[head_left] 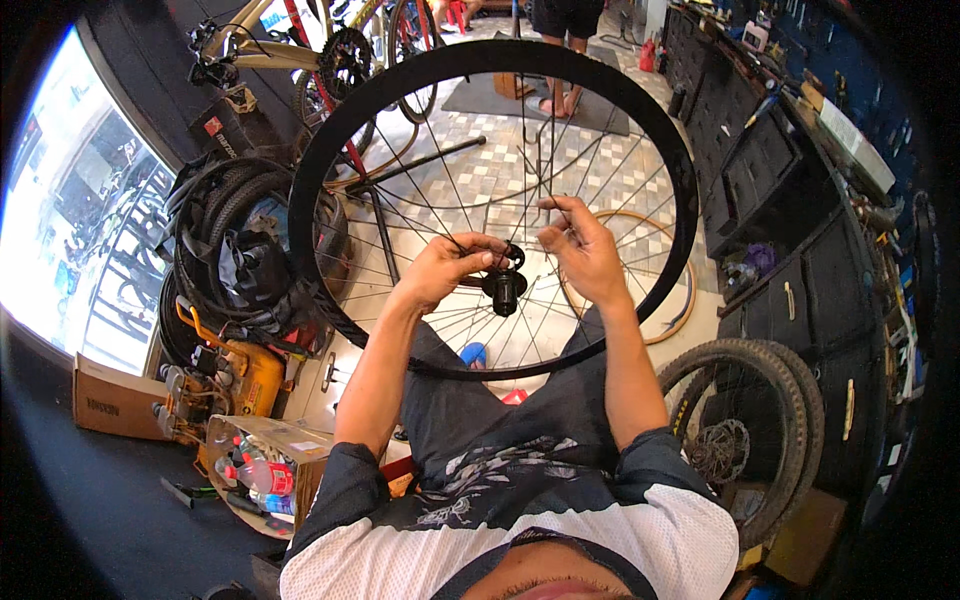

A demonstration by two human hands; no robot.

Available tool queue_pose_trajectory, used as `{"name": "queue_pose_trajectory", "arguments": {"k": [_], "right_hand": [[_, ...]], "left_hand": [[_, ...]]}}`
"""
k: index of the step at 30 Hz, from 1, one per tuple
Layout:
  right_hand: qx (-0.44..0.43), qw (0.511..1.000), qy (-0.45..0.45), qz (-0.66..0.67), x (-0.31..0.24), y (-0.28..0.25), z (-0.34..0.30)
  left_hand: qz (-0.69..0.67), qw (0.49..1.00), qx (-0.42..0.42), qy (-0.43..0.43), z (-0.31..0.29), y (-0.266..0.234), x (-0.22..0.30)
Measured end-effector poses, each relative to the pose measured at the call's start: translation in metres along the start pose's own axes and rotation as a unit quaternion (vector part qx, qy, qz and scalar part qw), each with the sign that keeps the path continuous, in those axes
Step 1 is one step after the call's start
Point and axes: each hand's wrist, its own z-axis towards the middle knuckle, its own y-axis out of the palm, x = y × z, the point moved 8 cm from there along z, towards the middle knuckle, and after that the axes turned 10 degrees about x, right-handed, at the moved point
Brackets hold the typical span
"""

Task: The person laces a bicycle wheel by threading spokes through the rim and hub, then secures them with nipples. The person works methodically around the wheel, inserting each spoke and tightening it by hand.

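While the left hand (pixel 447 263) grips the black hub (pixel 505 285), the right hand (pixel 583 245) pinches a spoke (pixel 556 160) of the wheel rim (pixel 310 160).

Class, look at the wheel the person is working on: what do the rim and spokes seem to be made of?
The rim looks like matte black metal or carbon; its smooth, dull surface leaves this open. The spokes seem to be thin metal wire: straight, taut, some dark, some glinting silver.

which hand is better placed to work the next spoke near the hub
Right, probably. The right hand already pinches a spoke above the hub, fingers free to guide it. The left hand grips the hub side, steadying the wheel rim.
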Motion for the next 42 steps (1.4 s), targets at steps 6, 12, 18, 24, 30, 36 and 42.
{"name": "queue_pose_trajectory", "arguments": {"k": [6,12,18,24,30,36,42], "right_hand": [[-0.010,0.997,0.044,0.057,0.024,-0.041,-0.051],[0.046,0.949,-0.092,0.297,0.003,-0.054,-0.048],[-0.023,0.988,-0.129,0.082,-0.008,-0.025,-0.012],[-0.102,0.930,-0.311,-0.167,0.023,0.022,0.019],[-0.111,0.880,-0.333,-0.320,0.038,0.040,0.023],[-0.089,0.887,-0.309,-0.332,0.048,0.039,0.031],[-0.076,0.883,-0.317,-0.339,0.049,0.037,0.031]], "left_hand": [[0.027,1.000,0.002,-0.012,0.004,0.001,0.001],[0.002,0.999,0.014,-0.034,0.008,-0.001,-0.001],[0.000,0.999,0.015,-0.030,0.006,-0.004,0.000],[0.001,1.000,0.011,-0.028,0.002,0.001,0.001],[0.009,0.999,0.017,-0.029,0.000,-0.002,0.004],[-0.011,0.999,0.002,-0.032,0.003,-0.003,0.001],[-0.018,0.999,0.000,-0.031,0.004,-0.004,-0.001]]}}
